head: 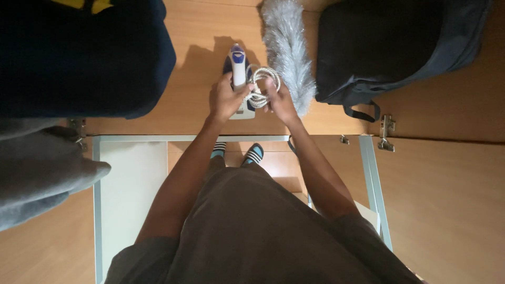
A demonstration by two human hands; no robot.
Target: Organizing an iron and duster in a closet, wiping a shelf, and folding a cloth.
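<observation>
On the wooden shelf (200, 31), the left hand (225, 99) grips the iron (239, 71) upright while the right hand (278, 97) closes on its coiled cord (263, 84); winding likely goes best with even, snug loops kept beside the iron's body.

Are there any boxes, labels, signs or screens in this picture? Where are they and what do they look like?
No packages, signs or screens show.
Only a yellow patch on the dark blue fabric item, top left on the wooden shelf; too cut off to tell its shape.
The iron in the hands shows no label.
</observation>
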